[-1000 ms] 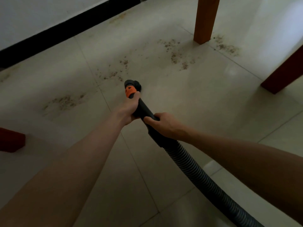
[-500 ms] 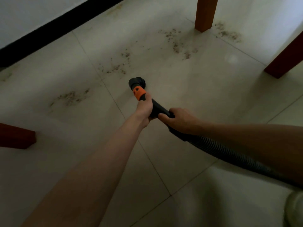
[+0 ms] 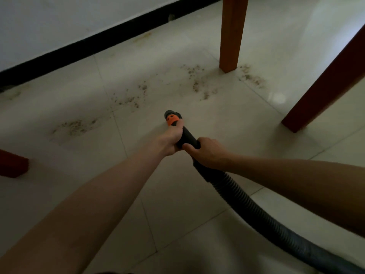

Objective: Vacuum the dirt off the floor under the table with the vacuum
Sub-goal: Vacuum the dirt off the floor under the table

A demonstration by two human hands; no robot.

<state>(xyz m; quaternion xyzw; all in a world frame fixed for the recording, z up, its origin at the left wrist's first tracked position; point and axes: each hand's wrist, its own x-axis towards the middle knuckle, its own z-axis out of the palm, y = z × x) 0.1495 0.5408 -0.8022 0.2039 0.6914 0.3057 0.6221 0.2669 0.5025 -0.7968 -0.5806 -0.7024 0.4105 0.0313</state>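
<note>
Head view:
Left hand: the left hand (image 3: pixel 171 139) is wrapped tight round the black vacuum pipe (image 3: pixel 186 136), just behind the orange band (image 3: pixel 172 120); it is the hand nearer the tip.
Right hand: the right hand (image 3: pixel 207 152) is closed round the same pipe, a little further back, where the ribbed hose (image 3: pixel 254 208) starts; the two hands are almost touching.
Vacuum tip: the round black nozzle (image 3: pixel 172 114) is seen at the far end of the pipe, low over the pale floor (image 3: pixel 227 123); whether the tiles are touched cannot be told.
Long line: the pipe is pointed away from the person and a bit to the left; the hose is trailed back to the lower right.
Dirt: no dirt is seen under the tip; the nearest crumbs (image 3: pixel 129 100) are ahead and to the left; a bigger patch (image 3: pixel 76 126) is further left; more dirt (image 3: pixel 199 84) is ahead by the table leg (image 3: pixel 231 34), and some (image 3: pixel 251 78) just past it.
Next move, as a guess: the tip would have to be pushed forward and left to meet the nearest crumbs.
Task so far: most of the dirt looks not yet cleaned.
</note>
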